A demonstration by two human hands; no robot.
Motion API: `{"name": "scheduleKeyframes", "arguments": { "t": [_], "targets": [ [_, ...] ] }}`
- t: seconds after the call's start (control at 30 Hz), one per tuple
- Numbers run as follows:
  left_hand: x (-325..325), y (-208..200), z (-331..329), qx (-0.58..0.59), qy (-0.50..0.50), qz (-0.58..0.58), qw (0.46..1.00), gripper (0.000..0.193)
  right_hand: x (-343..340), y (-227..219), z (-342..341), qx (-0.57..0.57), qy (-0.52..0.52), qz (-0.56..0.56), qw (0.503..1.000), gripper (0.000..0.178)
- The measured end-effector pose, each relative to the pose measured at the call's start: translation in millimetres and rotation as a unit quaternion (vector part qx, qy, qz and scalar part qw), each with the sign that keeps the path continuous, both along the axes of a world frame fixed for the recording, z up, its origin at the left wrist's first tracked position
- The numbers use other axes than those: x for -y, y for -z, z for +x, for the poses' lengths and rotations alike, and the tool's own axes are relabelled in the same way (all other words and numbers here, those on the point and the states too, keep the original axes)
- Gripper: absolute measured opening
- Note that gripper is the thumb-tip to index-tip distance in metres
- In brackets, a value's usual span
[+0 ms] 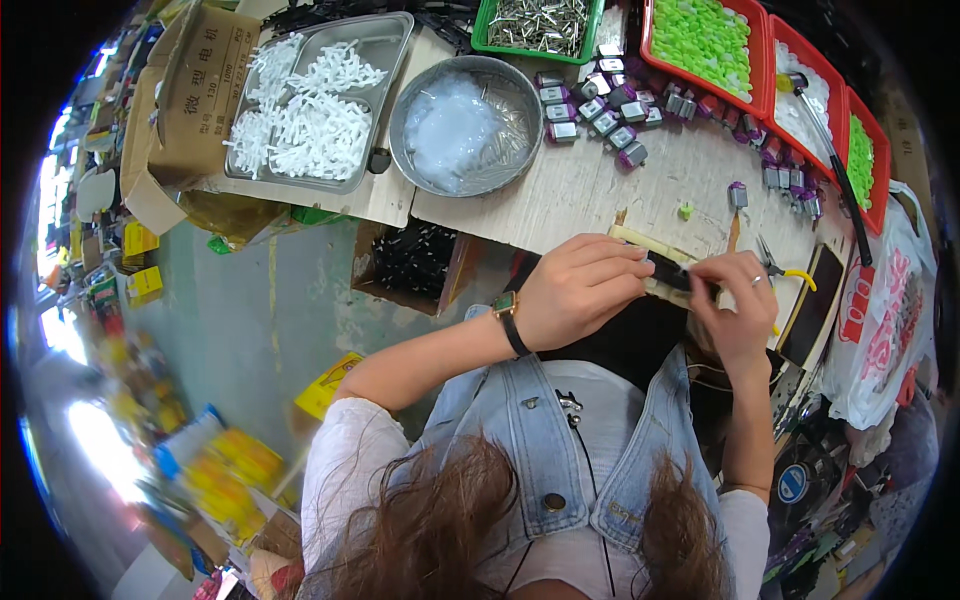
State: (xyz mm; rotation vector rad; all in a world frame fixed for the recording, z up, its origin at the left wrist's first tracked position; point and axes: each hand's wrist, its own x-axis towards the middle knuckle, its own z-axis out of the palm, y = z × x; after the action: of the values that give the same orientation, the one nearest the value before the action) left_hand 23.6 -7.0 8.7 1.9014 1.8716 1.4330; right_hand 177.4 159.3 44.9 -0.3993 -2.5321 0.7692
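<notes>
At the table's front edge, both my hands close around a small black plastic part (668, 270). My left hand (590, 285), a watch on its wrist, grips the part's left end. The fingers of my right hand (735, 305) pinch its right end. Beneath the part lies a pale yellowish strip (650, 240) on the table. Just beyond my hands are a tiny green plastic piece (685, 211) and a single small silver motor (738, 195). Pliers with yellow handles (790, 273) lie right of my right hand. Fingers hide much of the black part.
A metal tray of white plastic parts (375, 150) and a round pan with white grease (397, 150) stand left. Many small motors (605, 122) lie loose at the back, near green and red bins (768, 60). A dark flat rectangular object (812, 305) and plastic bag (880, 330) sit right.
</notes>
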Motion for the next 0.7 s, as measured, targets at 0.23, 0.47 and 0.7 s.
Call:
{"name": "scheduleKeyframes", "arguments": {
  "t": [0.23, 0.47, 0.7],
  "targets": [
    [1, -5, 1, 0.019, 0.007, -0.01, 1.0, 0.017, -44, 2, 4, 0.156, 0.076, -0.059, 0.983, 0.013],
    [10, -15, 1, 0.042, -0.005, 0.01, 0.999, 0.019, -35, 14, -31, 0.064, -0.012, 0.043, 0.997, 0.011],
    [30, -10, 9, 0.114, -0.073, 0.007, 0.991, 0.023, -39, 9, -32, 0.076, -0.029, 0.127, 0.989, 0.015]
  ]
}}
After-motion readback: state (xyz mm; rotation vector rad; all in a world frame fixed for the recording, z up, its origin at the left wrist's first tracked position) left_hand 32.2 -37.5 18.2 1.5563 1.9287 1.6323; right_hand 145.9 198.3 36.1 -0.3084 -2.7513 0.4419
